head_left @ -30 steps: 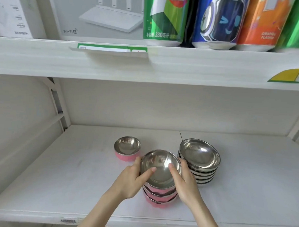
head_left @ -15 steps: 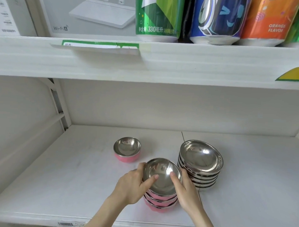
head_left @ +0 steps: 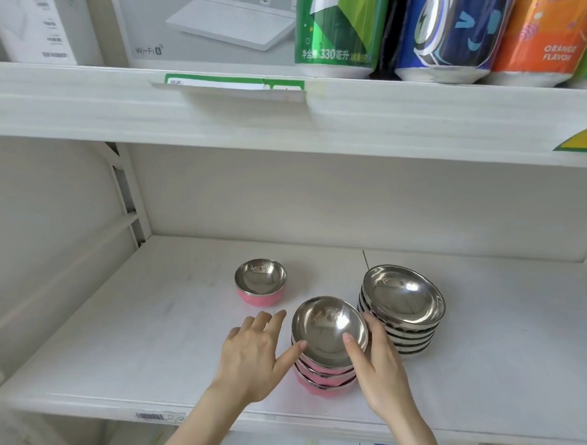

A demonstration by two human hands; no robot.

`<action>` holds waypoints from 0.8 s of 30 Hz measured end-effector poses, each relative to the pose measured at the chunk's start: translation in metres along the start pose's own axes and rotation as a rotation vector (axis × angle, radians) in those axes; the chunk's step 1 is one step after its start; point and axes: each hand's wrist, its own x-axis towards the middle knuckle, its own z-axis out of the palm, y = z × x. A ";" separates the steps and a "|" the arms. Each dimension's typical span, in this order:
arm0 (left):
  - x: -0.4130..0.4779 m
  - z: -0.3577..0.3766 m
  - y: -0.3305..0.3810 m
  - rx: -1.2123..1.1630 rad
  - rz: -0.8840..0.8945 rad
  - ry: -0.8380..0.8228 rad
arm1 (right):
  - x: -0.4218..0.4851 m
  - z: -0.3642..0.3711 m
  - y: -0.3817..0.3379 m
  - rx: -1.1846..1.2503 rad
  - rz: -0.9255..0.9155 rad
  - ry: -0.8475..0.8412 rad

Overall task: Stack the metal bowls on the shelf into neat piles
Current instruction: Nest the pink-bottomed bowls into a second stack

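Note:
A pile of pink-sided metal bowls (head_left: 326,375) stands near the front of the white shelf (head_left: 146,333). My right hand (head_left: 376,364) grips the top bowl of this pile, thumb inside its rim and fingers behind it. My left hand (head_left: 256,352) is beside the pile with fingers spread; only its thumb tip touches the top bowl's rim. A single pink bowl (head_left: 261,281) sits further back to the left. To the right rises a pile of several wider steel bowls (head_left: 402,308), close to my right hand.
The shelf board above (head_left: 290,121) hangs low over the bowls and carries a price label (head_left: 234,85). Drink cans (head_left: 337,32) and a router box (head_left: 200,19) stand on it. A slanted bracket (head_left: 128,195) runs down the left wall.
My left hand has let go of the top bowl and spread its fingers to the left. The top bowl has settled lower on the pink pile. The view has shifted slightly.

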 end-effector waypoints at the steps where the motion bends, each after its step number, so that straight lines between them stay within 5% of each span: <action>1: -0.004 -0.002 -0.005 0.006 0.012 0.013 | -0.005 -0.001 -0.003 -0.065 -0.041 0.027; 11: -0.014 -0.035 -0.062 0.185 0.087 0.048 | -0.017 0.020 -0.042 -0.504 -0.230 0.186; 24: 0.051 -0.055 -0.135 0.249 0.193 0.094 | 0.046 0.076 -0.099 -0.494 -0.157 0.189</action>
